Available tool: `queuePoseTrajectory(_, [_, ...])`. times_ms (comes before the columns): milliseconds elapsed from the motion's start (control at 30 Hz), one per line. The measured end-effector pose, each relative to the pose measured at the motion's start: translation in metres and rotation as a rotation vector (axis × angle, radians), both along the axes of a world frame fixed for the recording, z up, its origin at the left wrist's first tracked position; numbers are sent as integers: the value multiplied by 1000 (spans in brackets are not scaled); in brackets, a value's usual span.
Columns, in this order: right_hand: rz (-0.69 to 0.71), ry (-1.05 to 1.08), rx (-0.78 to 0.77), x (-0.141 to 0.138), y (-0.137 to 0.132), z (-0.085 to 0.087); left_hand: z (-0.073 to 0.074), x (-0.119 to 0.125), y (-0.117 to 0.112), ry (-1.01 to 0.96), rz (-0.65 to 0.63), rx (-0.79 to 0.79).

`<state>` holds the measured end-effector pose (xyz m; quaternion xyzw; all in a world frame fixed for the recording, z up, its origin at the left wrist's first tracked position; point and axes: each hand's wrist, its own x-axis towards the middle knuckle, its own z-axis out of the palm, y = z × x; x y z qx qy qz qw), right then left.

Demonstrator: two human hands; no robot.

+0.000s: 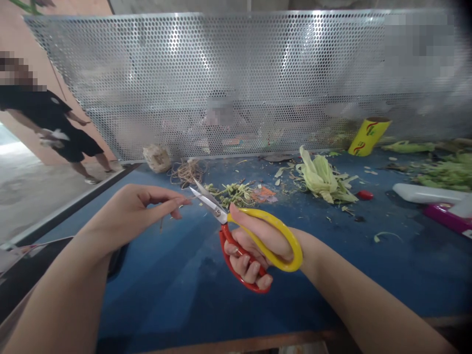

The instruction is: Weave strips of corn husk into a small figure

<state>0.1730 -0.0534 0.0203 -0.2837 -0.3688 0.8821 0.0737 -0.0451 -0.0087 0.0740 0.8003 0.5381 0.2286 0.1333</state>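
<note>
My right hand (250,250) is wrapped round a pair of scissors (282,246) with one yellow and one red handle. The blades are slightly apart and point up and left. Just left of their tips, my left hand (147,209) has thumb and fingertips pinched together. Whatever they hold is too small to name, though something thin shows near the fingertips. Behind the blades lie a heap of small green stems (236,194) and a tangle of brown twine (188,173).
On the blue table (177,295) are pale green husk leaves (319,177), a yellow roll (369,136), a red piece (365,195), a purple-and-white object (448,220), an off-white lump (157,158) and scraps. A perforated metal screen (239,59) stands behind. At left is a person (51,118).
</note>
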Motion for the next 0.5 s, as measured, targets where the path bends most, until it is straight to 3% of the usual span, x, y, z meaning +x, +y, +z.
queuePoseTrajectory(500, [71, 11, -93, 3, 4, -2, -3, -6, 4, -9, -11, -5])
